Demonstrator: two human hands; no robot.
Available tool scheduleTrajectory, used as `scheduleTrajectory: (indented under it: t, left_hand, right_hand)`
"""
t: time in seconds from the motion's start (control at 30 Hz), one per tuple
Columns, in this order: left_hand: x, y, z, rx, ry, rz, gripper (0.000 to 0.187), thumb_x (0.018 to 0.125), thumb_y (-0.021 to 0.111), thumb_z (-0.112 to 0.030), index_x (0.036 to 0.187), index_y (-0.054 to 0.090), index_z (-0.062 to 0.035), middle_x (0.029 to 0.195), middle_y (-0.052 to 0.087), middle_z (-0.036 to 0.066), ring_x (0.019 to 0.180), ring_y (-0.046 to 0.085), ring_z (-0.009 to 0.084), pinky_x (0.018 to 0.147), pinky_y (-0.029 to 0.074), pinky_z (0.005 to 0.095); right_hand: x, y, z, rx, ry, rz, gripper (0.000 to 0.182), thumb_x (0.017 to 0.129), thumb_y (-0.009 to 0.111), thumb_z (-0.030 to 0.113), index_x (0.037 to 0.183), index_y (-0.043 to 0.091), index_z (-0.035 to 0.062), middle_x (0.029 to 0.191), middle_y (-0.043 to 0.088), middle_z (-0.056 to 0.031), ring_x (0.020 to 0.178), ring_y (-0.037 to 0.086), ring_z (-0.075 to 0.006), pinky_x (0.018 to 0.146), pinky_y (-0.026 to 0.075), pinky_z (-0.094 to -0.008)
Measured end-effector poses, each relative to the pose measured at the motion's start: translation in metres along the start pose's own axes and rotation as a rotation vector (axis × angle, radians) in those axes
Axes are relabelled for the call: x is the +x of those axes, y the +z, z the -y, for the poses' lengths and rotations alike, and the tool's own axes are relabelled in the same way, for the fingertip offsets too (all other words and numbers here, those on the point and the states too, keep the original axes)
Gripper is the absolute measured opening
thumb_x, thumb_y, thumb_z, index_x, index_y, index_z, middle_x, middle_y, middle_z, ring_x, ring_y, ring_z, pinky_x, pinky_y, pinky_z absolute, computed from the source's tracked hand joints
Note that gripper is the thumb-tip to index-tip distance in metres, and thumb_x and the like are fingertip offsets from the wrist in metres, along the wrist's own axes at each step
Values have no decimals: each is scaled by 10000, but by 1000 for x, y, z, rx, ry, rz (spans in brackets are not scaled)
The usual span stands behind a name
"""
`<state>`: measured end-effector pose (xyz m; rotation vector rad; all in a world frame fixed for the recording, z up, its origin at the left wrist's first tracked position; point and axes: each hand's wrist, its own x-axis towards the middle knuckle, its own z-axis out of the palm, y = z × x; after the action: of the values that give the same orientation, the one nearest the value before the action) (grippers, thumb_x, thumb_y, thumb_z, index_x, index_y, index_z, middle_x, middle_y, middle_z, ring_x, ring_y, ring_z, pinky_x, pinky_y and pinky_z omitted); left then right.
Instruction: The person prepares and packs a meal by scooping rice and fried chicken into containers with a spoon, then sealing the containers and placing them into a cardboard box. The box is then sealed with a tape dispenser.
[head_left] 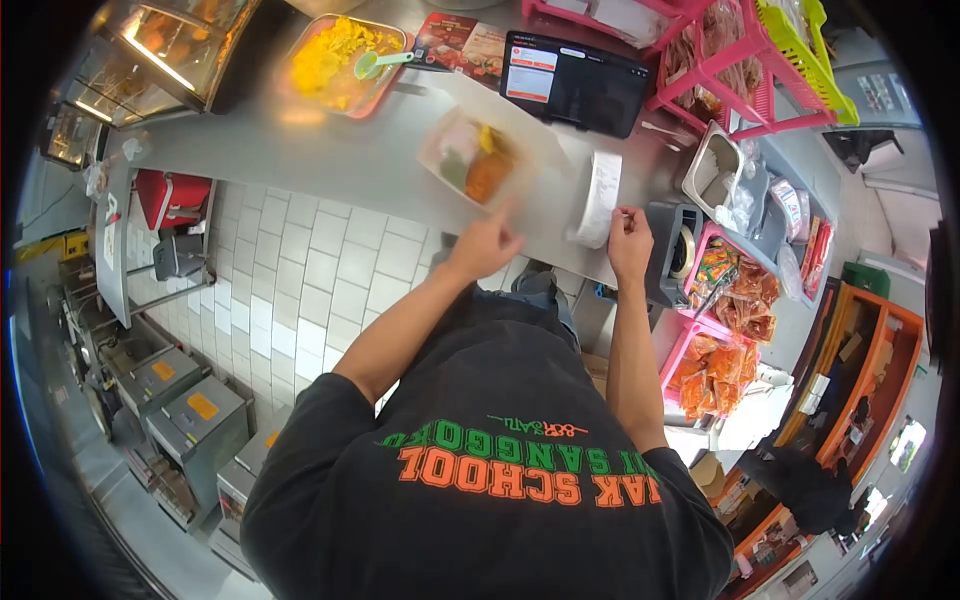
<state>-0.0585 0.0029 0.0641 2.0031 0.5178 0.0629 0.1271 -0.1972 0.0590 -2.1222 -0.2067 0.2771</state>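
Observation:
An open takeaway box (476,165) holds white, green, yellow and orange-brown food, all blurred, on the steel counter. Just below its near corner is my left hand (487,247), fingers partly spread with nothing visible in them; contact with the box is unclear. To the right, a long printed paper slip (600,195) curls over the counter's near edge. My right hand (631,240) pinches the slip's right edge between thumb and fingertips.
Behind lie a tray of yellow food (335,68) with a green scoop (368,65), a leaflet (460,45) and a tablet (575,82). Pink racks (715,70), a metal pan (713,172) and baskets of orange packets (712,370) stand right.

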Motion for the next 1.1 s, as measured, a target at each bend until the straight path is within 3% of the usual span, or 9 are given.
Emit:
scheduleTrajectory:
  t: [0.13,0.37,0.53,0.67,0.73,0.87,0.93,1.0,1.1]
  left_hand:
    - [-21,-56,23,45,27,118,426,854,680,-180,1253,595,-57,825,691,134,776,678,260,744,531,352]
    - [-19,-147,82,58,97,161,423,844,676,-186,1234,604,-41,988,701,184,918,678,330,814,526,382]
    - [-12,-152,86,-10,230,377,504,837,672,-223,1285,563,-20,1181,648,185,1081,618,350,968,466,417]
    - [4,-133,86,68,387,304,546,842,657,-226,1328,521,-19,1221,623,194,1121,594,352,1000,444,427]
    - [14,-131,81,90,383,324,557,842,653,-236,1329,503,-12,1259,589,202,1159,562,369,1008,434,424]
    - [35,-158,83,-89,240,343,587,828,666,-241,1331,479,-3,1253,578,206,1177,540,370,996,427,442]
    - [46,-169,117,134,383,-341,604,809,688,-255,1332,477,-39,1221,565,215,1145,525,388,980,407,481]
    - [63,-196,145,236,170,-626,681,804,683,-272,1404,428,-77,1270,499,209,1177,465,418,1014,368,521]
    - [73,-235,165,245,-57,-738,679,796,687,-322,1406,440,-154,1320,423,197,1243,385,422,1044,329,526]
  right_hand:
    - [4,29,41,-42,-66,-165,200,889,639,201,963,653,16,742,631,-64,666,566,-135,645,464,-291]
    - [0,93,101,-79,-128,-226,167,915,626,187,960,653,28,841,624,-46,754,552,-105,697,448,-257]
    - [-25,96,170,381,-112,-220,158,973,577,158,1011,641,19,889,625,-9,782,555,-84,729,449,-216]
    - [-23,124,245,128,-518,-83,148,947,606,134,1010,637,5,871,622,-25,775,561,-96,696,451,-236]
    - [-22,153,310,-59,-754,89,96,872,633,89,936,643,18,876,644,-113,777,621,-234,734,490,-329]
    - [56,266,312,-356,-1026,318,218,867,631,184,1024,662,37,900,618,-119,813,613,-258,761,484,-377]
    - [79,314,303,-603,-961,344,269,863,622,236,1055,659,50,980,598,-126,911,584,-287,813,468,-415]
    - [98,356,288,-862,-898,356,321,859,613,288,1085,655,64,1060,578,-133,1009,555,-316,865,451,-453]
    - [109,388,290,-982,-717,423,369,865,604,320,1147,646,85,1278,467,-138,1239,353,-383,994,343,-549]
